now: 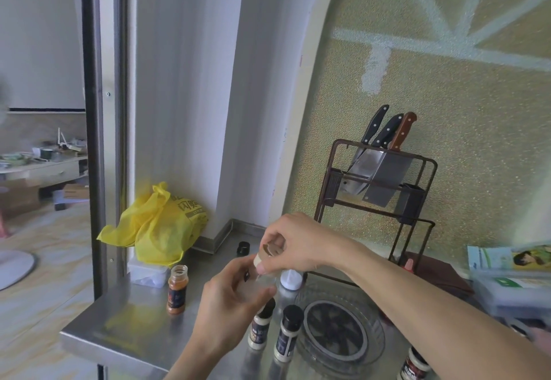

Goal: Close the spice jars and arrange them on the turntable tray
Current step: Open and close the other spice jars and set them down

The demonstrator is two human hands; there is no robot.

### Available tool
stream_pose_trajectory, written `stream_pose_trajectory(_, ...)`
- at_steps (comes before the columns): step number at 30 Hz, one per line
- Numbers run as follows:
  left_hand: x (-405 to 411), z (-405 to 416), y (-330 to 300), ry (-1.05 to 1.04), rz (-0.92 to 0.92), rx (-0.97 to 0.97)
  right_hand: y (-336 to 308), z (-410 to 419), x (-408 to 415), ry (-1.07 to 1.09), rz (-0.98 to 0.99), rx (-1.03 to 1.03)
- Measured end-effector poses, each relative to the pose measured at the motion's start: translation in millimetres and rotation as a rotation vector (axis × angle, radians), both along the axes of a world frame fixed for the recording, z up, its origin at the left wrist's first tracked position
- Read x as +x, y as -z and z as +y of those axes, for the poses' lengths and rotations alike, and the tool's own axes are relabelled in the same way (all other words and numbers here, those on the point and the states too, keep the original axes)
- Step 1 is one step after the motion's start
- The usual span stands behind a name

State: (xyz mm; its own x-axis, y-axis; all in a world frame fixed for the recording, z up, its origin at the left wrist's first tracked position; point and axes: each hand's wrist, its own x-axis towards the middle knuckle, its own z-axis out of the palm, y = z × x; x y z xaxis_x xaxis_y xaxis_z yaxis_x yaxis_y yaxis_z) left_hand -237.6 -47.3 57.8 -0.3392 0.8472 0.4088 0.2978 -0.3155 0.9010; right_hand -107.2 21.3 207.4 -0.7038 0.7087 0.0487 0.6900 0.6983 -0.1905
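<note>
My left hand [231,299] grips a clear glass jar [264,280] held above the steel counter. My right hand [293,242] pinches its tan wooden lid [268,253] on top of the jar. An open jar of orange spice [177,288] stands uncapped to the left. Its likely black cap [243,248] lies further back. Two black-capped jars [287,333] of pale spice stand beside the clear turntable tray [372,347]. A white-capped bottle [289,285] stands behind them. Another capped jar [414,363] sits at the bottom right.
A knife rack [384,189] with cleavers stands at the back against the wall. A yellow plastic bag [161,227] sits on a white box at the left. Boxes and packets [512,275] lie to the right. The counter edge [98,341] drops off at left.
</note>
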Motion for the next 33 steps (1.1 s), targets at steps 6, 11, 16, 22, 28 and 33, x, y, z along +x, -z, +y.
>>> stream_pose_trajectory(6,-1,11,-10,-0.14,0.089,-0.012,11,10,-8,0.063,0.105,0.016)
stream_pose_trajectory(11,-21,38,-15,-0.116,0.222,-0.079,27,48,-15,0.207,0.115,0.125)
stream_pose_trajectory(16,-38,49,25,-0.171,0.231,-0.166,68,84,-9,0.344,-0.01,0.116)
stream_pose_trajectory(22,-45,46,77,-0.297,0.293,-0.154,119,103,-3,0.404,-0.168,0.015)
stream_pose_trajectory(28,-71,38,90,-0.884,0.377,-0.035,135,112,-3,0.397,-0.18,-0.01)
stream_pose_trajectory(33,-90,46,100,-0.684,0.186,-0.415,127,110,-11,0.337,-0.296,0.186)
